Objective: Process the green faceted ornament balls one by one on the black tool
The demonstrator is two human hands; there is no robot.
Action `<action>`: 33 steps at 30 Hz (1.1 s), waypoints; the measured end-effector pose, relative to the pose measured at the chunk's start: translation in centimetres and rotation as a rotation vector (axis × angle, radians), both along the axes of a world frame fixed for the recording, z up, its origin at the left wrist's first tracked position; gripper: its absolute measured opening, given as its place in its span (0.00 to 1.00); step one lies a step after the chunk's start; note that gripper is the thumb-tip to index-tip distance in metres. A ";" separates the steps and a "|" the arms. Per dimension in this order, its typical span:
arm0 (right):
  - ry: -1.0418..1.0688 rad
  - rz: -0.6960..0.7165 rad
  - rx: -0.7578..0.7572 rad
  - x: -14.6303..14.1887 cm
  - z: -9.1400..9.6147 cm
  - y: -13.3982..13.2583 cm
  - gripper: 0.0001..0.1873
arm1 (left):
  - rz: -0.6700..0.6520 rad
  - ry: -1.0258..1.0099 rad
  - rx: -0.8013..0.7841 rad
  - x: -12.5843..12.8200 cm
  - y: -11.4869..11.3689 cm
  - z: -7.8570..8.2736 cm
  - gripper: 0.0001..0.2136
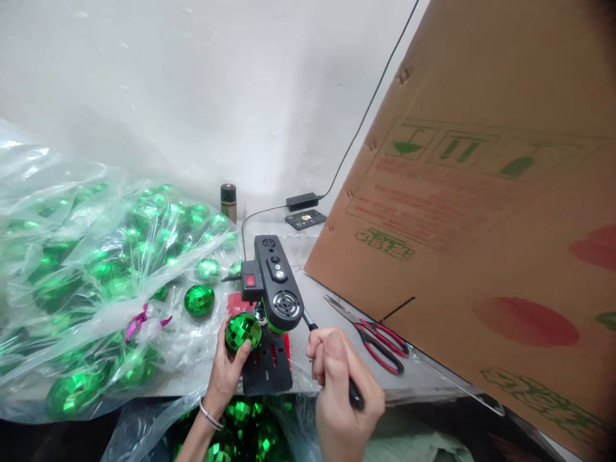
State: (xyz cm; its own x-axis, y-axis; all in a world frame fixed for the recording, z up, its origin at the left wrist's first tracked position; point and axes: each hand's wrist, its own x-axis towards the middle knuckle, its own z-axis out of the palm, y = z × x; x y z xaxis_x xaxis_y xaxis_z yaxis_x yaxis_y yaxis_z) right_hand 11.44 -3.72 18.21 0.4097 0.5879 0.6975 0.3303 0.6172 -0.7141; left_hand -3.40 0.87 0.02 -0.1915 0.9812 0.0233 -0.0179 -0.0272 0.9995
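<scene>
The left hand (226, 372) grips a faceted, mirror-bright green ball (243, 330), pressing it under the head of a matte black plastic machine (274, 301) on the grey bench (332, 321). The right hand (344, 391) is clenched round a slim black-handled tool (356, 396). Crinkled clear plastic bags (72, 301) bulge with similar balls; red-handled scissors (380, 340) lie beside a cardboard box (481, 224).

Cardboard box (481, 244) crowding right; scissors (380, 340) alongside
</scene>
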 end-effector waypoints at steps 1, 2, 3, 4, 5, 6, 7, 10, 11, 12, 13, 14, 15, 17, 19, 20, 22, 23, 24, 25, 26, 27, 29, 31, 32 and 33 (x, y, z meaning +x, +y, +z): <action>-0.001 0.001 0.006 0.0 0.0 0.0 0.26 | -0.011 -0.006 -0.001 -0.1 0.0 0.2 0.44; -0.003 0.004 0.009 0.0 -0.1 0.0 0.26 | -0.020 0.005 0.003 -0.1 -0.1 0.2 0.44; -0.008 0.008 0.010 0.0 -0.2 0.0 0.25 | -0.029 0.031 0.011 -0.1 -0.2 0.1 0.44; -0.012 0.011 0.009 0.0 -0.2 0.0 0.25 | -0.037 0.072 0.027 0.1 -0.3 -0.2 0.43; -0.016 0.014 0.008 0.0 -0.3 -0.1 0.24 | -0.046 0.125 0.051 0.3 -0.4 -0.5 0.42; -0.020 0.017 0.006 0.0 -0.4 -0.1 0.24 | -0.056 0.187 0.084 0.5 -0.6 -0.9 0.41; -0.024 0.019 0.007 0.1 -0.4 -0.1 0.24 | -0.067 0.252 0.130 0.7 -0.8 -1.3 0.39; -0.031 0.024 0.011 0.2 -0.6 -0.3 0.23 | -0.094 0.430 0.295 1.3 -1.6 -2.5 0.34; -0.034 0.026 0.010 0.3 -0.6 -0.3 0.23 | -0.095 0.479 0.345 1.5 -1.9 -2.8 0.33; -0.039 0.028 0.010 0.4 -0.7 -0.3 0.22 | -0.093 0.524 0.385 1.6 -2.1 -3.1 0.32; -0.043 0.030 0.013 0.4 -0.7 -0.3 0.22 | -0.087 0.560 0.414 1.8 -2.3 -3.2 0.31; -0.048 0.033 0.017 0.4 -0.7 -0.3 0.22 | -0.078 0.586 0.434 2.0 -2.4 -3.3 0.30; -0.051 0.034 0.021 0.4 -0.8 -0.3 0.21 | -0.066 0.599 0.444 2.1 -2.5 -3.4 0.30; -0.051 0.035 0.027 0.4 -0.8 -0.3 0.21 | -0.039 0.587 0.438 2.5 -2.3 -3.5 0.31; -0.042 0.035 0.026 0.3 -0.9 -0.4 0.21 | -0.029 0.546 0.415 2.8 -1.8 -3.5 0.32; -0.036 0.033 0.027 0.3 -1.0 -0.4 0.21 | -0.038 0.525 0.404 2.9 -1.6 -3.4 0.33; -0.029 0.031 0.028 0.2 -1.0 -0.4 0.22 | -0.077 0.489 0.385 3.0 -1.1 -3.4 0.34; -0.028 0.032 0.028 0.2 -1.1 -0.4 0.22 | -0.102 0.472 0.372 3.0 -1.0 -3.4 0.35; -0.029 0.033 0.031 0.2 -1.1 -0.4 0.22 | -0.123 0.455 0.355 3.0 -0.9 -3.4 0.36; -0.027 0.035 0.032 0.2 -1.2 -0.3 0.22 | -0.138 0.438 0.335 2.9 -0.8 -3.3 0.37; -0.024 0.035 0.037 0.2 -1.2 -0.3 0.22 | -0.146 0.421 0.313 2.9 -0.7 -3.2 0.37; -0.018 0.034 0.041 0.2 -1.3 -0.2 0.22 | -0.148 0.407 0.296 2.9 -0.7 -3.1 0.36; -0.008 0.027 0.064 0.1 -1.6 -0.2 0.23 | -0.139 0.391 0.275 3.0 -0.7 -2.9 0.34; -0.001 0.019 0.086 0.0 -1.9 -0.1 0.23 | -0.123 0.389 0.263 3.2 -0.8 -2.6 0.34; 0.000 0.014 0.097 -0.1 -2.2 -0.1 0.23 | -0.115 0.390 0.258 3.3 -0.8 -2.4 0.35; 0.001 0.007 0.110 -0.2 -2.4 -0.1 0.23 | -0.106 0.392 0.252 3.3 -0.9 -2.3 0.35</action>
